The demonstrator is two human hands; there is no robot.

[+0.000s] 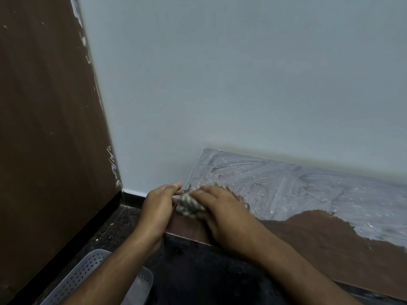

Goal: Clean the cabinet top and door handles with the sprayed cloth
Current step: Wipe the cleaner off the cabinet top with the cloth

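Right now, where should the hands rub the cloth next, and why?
Probably slide the cloth, held by both the left hand and right hand, toward the wall. The near strip of the cabinet top looks bare brown, while a whitish smeared film covers the part behind.

Brown cabinet top (308, 234) — soapy film, wadded cloth (189, 205)

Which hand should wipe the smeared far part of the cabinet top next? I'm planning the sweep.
Right hand: it lies over the cloth on the cabinet top, toward the white film. The left hand sits at the corner edge.
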